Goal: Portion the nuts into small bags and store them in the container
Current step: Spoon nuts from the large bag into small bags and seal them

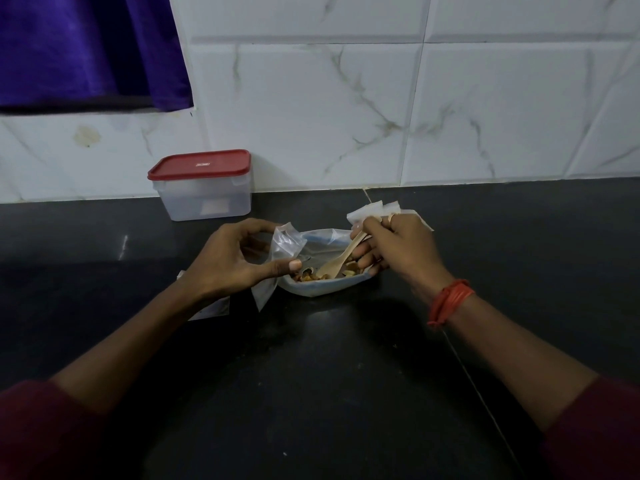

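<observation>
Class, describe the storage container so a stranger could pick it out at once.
Find the white marble-tiled wall above the dark counter. At the wall's foot, towards the left, stands the container. It alone is a rigid translucent box with a red lid; the small bags nearby are limp.

On a black counter (329, 375), a person's left hand (239, 258) held a small clear bag (285, 242) near its mouth, fingers curled on it. The right hand (394, 247), with an orange-red thread band (450, 301) on its wrist, pinched a wooden spoon (337, 259). The spoon's bowl dipped among nuts (308, 277) in a larger open plastic bag (322, 285) lying between the hands. Spare bags (370, 209) showed just behind the right hand, and flat bags (214, 308) lay under the left wrist. Farther back on the left, a clear container (204, 199) with its red lid (201, 164) on stood against a white marble-tiled wall (346, 116). Purple cloth (86, 46) hung at upper left.
</observation>
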Motion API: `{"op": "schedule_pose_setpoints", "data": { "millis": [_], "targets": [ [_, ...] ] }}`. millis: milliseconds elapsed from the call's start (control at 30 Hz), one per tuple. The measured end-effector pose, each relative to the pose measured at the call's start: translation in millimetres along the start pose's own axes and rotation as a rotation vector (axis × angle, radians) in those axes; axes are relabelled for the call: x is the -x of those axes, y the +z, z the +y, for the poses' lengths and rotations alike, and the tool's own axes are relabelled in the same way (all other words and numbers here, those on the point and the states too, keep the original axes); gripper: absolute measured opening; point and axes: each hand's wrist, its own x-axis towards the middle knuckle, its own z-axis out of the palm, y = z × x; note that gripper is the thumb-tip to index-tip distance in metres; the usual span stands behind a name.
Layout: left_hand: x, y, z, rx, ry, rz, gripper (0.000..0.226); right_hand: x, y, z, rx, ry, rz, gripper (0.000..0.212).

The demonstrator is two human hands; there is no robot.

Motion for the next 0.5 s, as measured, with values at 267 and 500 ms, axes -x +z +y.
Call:
{"op": "schedule_pose_setpoints", "data": {
  "millis": [267, 500],
  "targets": [
    [0.1, 0.0, 1.3, 0.018, 0.001, 0.011, 0.091, 1.6, 5.9, 4.4, -0.159, 0.167, -0.106, 0.029],
    [-0.1, 0.4, 2.4, 0.019, 0.002, 0.018, 0.092, -0.5, 5.4, 5.4, -0.168, 0.205, -0.112, 0.027]
  ]
}}
